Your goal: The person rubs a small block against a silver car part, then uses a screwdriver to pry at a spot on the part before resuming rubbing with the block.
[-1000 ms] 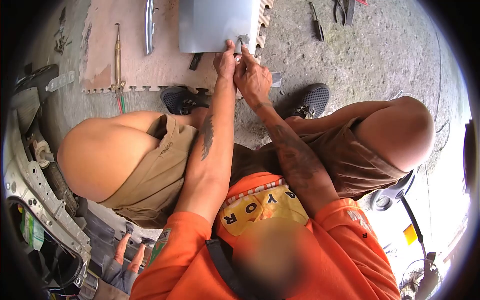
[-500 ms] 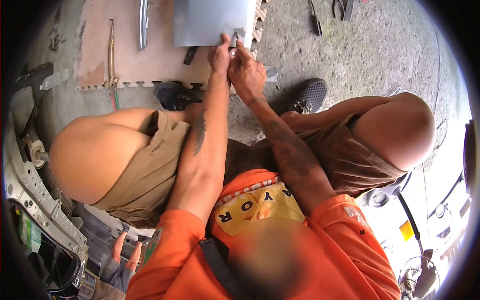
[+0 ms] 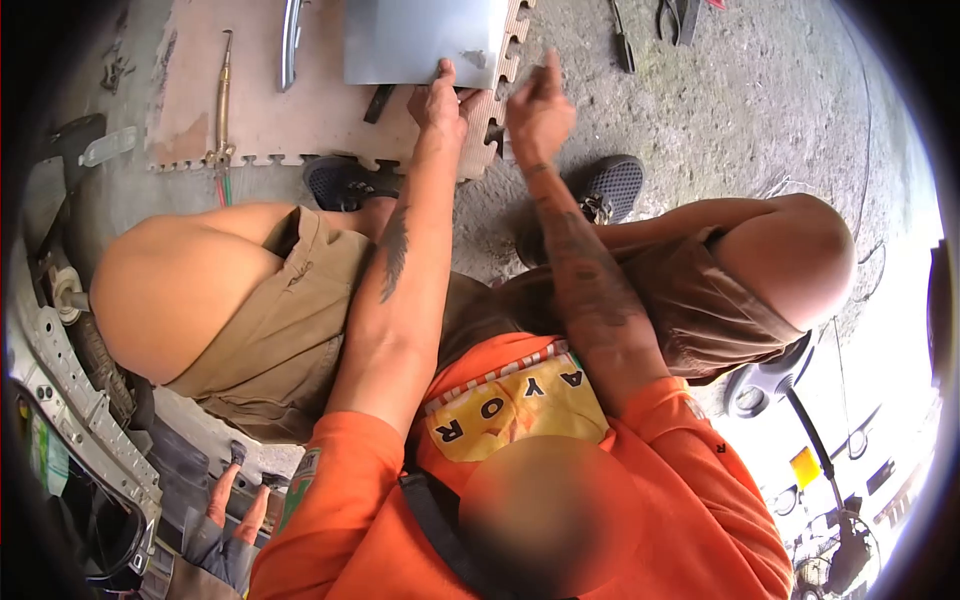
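Panel point(image 3: 420, 38) in left grip point(image 3: 438, 104); mat point(image 3: 262, 115) beneath

One head-worn camera looks forward and steeply down through a wide, bowed view with dark corners. The wearer's orange shirt point(image 3: 700, 500) looms close at lower centre; the hands point(image 3: 438, 106) point(image 3: 541, 112) sit farther off, upper centre, with floor point(image 3: 730, 110) upper right.

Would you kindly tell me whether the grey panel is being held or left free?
Held, it appears: the left hand has its thumb over the grey panel at its near edge; the right hand is off it.
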A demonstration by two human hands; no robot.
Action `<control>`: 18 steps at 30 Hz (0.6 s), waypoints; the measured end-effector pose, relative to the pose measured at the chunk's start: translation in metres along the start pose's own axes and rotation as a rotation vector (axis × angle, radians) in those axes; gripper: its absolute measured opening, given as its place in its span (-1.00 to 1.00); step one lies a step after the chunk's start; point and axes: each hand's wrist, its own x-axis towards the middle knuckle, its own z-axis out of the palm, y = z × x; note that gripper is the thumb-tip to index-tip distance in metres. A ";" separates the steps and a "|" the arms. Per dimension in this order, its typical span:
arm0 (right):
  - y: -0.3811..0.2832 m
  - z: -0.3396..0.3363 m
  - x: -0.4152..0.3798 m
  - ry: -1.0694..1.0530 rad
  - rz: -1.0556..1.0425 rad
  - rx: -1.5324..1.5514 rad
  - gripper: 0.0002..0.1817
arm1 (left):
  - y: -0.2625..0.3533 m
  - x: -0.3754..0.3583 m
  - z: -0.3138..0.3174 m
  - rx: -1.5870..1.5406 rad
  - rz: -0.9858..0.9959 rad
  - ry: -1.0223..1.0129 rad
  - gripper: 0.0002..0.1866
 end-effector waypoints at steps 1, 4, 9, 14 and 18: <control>0.010 -0.009 0.011 -0.041 0.149 -0.069 -0.53 | 0.008 -0.013 0.003 0.117 0.015 0.099 -0.65; 0.054 -0.015 0.023 -0.117 0.403 -0.213 -0.39 | 0.021 -0.040 -0.001 0.975 0.421 0.395 -0.70; 0.106 -0.009 0.017 -0.142 0.398 -0.196 -0.35 | 0.018 -0.038 0.002 1.653 1.004 0.127 -0.39; 0.093 -0.011 0.023 -0.108 0.427 -0.222 -0.43 | 0.002 -0.007 0.000 1.860 1.246 -0.191 -0.24; 0.089 0.001 0.027 0.054 0.444 -0.192 -0.40 | 0.007 -0.016 -0.010 1.888 1.260 -0.313 -0.20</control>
